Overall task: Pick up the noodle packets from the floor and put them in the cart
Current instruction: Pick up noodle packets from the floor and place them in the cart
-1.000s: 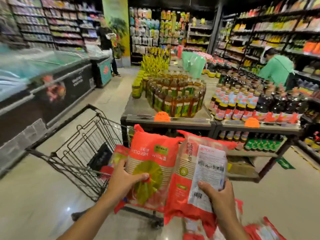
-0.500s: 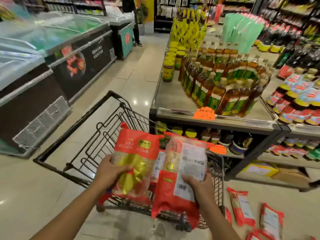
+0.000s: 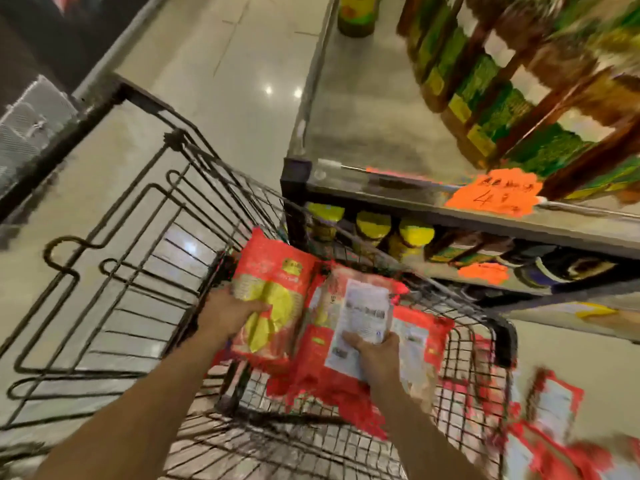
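My left hand (image 3: pixel 227 311) grips a red noodle packet with a yellow front (image 3: pixel 273 292). My right hand (image 3: pixel 375 355) grips a second red packet turned to its white label (image 3: pixel 360 317). Both packets hang inside the black wire cart (image 3: pixel 114 271), low over its basket. Another red packet (image 3: pixel 426 344) lies in the cart under them. On the floor right of the cart lie more red packets (image 3: pixel 554 410), blurred.
A metal display shelf (image 3: pixel 381 133) with brown oil bottles (image 3: pixel 485 98) and orange price tags (image 3: pixel 495 199) stands right behind the cart. Yellow-lidded jars (image 3: pixel 374 226) fill its lower tier. A dark freezer cabinet (image 3: pixel 31 109) lines the left across the tiled aisle.
My view has tipped down and closer. Both hands have lowered their packets from above the cart's rim down into the basket.
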Demonstrator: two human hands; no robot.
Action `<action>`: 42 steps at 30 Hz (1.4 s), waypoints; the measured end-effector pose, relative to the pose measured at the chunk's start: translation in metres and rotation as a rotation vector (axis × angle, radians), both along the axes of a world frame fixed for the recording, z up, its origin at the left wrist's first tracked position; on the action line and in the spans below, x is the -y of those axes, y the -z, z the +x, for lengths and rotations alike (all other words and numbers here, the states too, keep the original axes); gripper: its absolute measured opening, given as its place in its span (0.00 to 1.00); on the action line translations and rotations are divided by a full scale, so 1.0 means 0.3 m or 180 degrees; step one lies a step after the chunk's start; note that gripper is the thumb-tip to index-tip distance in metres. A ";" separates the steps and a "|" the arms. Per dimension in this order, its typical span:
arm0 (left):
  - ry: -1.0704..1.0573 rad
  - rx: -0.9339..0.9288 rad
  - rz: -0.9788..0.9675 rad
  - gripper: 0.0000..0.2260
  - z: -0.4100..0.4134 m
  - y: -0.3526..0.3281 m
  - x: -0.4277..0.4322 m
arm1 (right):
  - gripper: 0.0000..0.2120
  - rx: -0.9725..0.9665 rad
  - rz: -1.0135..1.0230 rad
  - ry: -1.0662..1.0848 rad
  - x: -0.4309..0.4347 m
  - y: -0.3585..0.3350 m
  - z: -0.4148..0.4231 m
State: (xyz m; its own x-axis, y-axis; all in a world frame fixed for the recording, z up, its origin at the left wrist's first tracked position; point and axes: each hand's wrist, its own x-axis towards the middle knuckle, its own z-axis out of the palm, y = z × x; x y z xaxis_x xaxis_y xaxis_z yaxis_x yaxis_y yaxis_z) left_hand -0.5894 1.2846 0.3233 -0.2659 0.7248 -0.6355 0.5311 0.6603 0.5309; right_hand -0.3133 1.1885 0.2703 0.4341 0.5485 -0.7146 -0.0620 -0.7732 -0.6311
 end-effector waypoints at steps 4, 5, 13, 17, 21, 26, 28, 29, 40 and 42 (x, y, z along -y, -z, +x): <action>0.0368 -0.0343 0.0050 0.36 0.014 0.127 -0.057 | 0.34 -0.0065 -0.0300 -0.0285 -0.026 0.077 0.025; 0.0510 -0.0443 0.0138 0.33 0.021 0.136 -0.061 | 0.39 -0.0067 -0.0323 -0.0423 -0.024 0.074 0.027; 0.1471 -0.1055 0.0364 0.32 0.037 0.004 -0.008 | 0.55 0.0016 -0.0222 -0.0514 -0.016 0.067 0.010; 0.1550 -0.1091 0.0317 0.32 -0.004 -0.077 0.003 | 0.40 0.0289 -0.0432 -0.0436 -0.051 0.011 -0.058; 0.1513 -0.1071 0.0489 0.32 -0.078 -0.119 0.029 | 0.38 0.0479 -0.0577 -0.0887 -0.081 -0.021 -0.099; 0.1794 -0.1143 0.0751 0.31 -0.147 -0.223 0.073 | 0.46 0.0775 -0.0617 -0.1212 -0.091 -0.141 -0.108; 0.2023 -0.1080 0.0928 0.28 -0.151 -0.292 0.086 | 0.44 0.0842 -0.0331 -0.1443 -0.075 -0.290 -0.131; 0.2165 -0.1025 0.1008 0.26 -0.150 -0.329 0.095 | 0.43 0.0954 -0.0237 -0.1591 -0.055 -0.362 -0.143; 0.4122 -0.1392 0.3246 0.34 0.116 -0.880 0.368 | 0.41 0.3853 0.0427 -0.1781 0.461 -1.079 -0.339; 0.4324 -0.1319 0.3580 0.35 0.189 -0.980 0.471 | 0.42 0.4076 0.0269 -0.1491 0.587 -1.150 -0.329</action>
State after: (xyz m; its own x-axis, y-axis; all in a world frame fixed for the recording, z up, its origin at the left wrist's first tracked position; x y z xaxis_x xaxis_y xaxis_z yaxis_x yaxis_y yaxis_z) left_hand -0.5325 1.1433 0.6173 0.8170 0.5392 0.2045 0.5358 -0.8409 0.0766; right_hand -0.4119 1.0125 0.6154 0.5238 0.8474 0.0863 0.8511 -0.5165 -0.0942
